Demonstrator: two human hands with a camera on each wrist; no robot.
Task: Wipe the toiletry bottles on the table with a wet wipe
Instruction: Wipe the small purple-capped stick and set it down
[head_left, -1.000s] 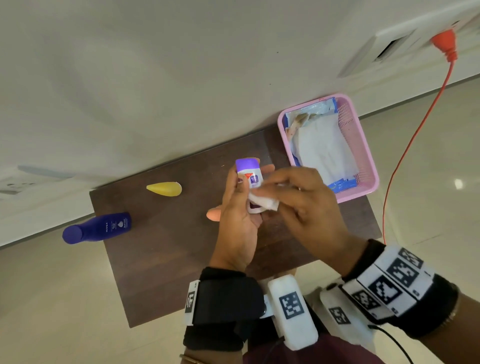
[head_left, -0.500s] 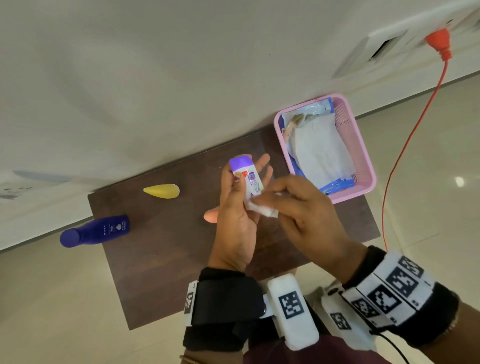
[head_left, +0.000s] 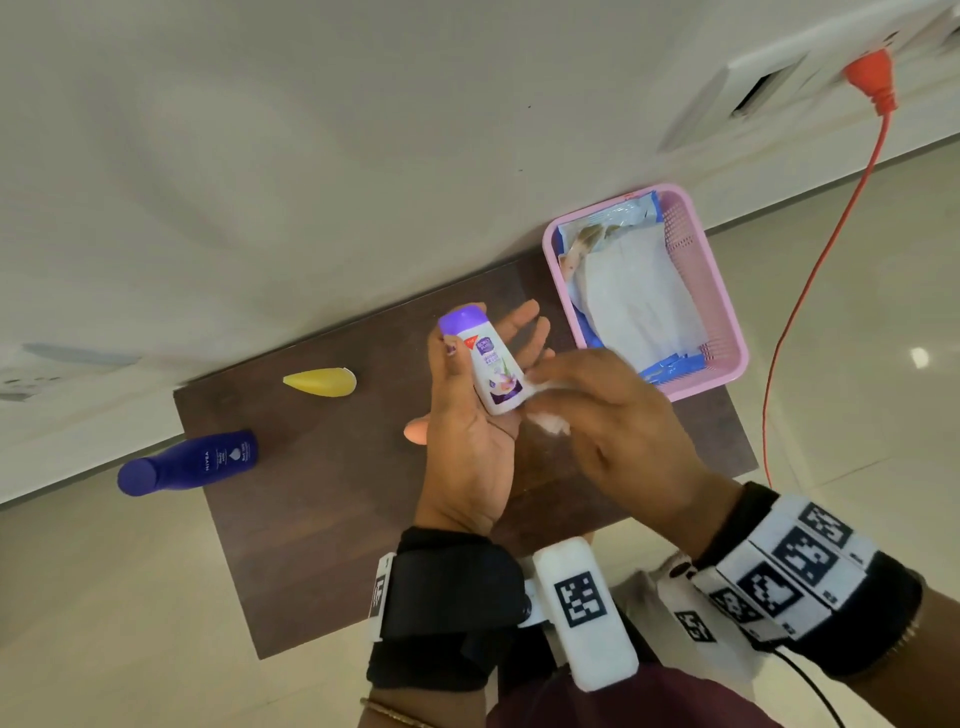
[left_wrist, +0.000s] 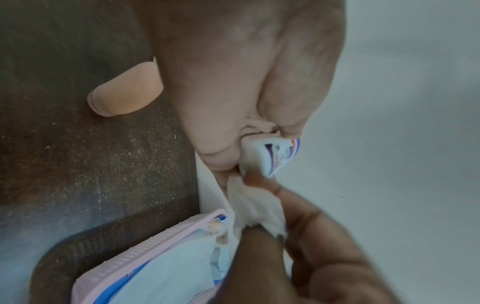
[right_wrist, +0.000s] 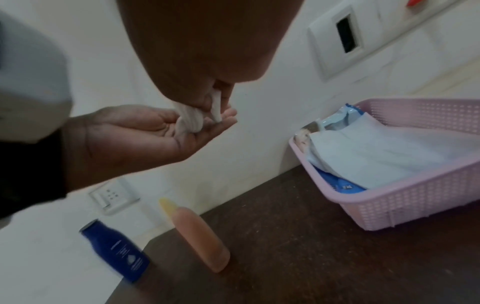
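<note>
A small white bottle with a purple cap (head_left: 491, 366) is held above the dark table (head_left: 322, 519) by my left hand (head_left: 460, 400), thumb across its front and fingers straight behind it. My right hand (head_left: 602, 410) pinches a bunched white wet wipe (head_left: 550, 422) against the bottle's base; the left wrist view shows the wipe (left_wrist: 257, 205) just under the bottle's bottom (left_wrist: 280, 156). A blue bottle (head_left: 192, 462) stands at the table's left edge, a yellow bottle (head_left: 322, 382) near the wall. A peach bottle (right_wrist: 202, 236) stands mostly hidden below my left hand.
A pink basket (head_left: 724, 332) at the table's far right corner holds a blue wipes pack and a loose white sheet (head_left: 639, 301). An orange cable (head_left: 810, 270) hangs from a wall plug to the right. The wall runs directly behind the table.
The wipe in my right hand has slid down the bottle from its side to its base. The label now shows in full, and my left fingers have straightened behind the bottle.
</note>
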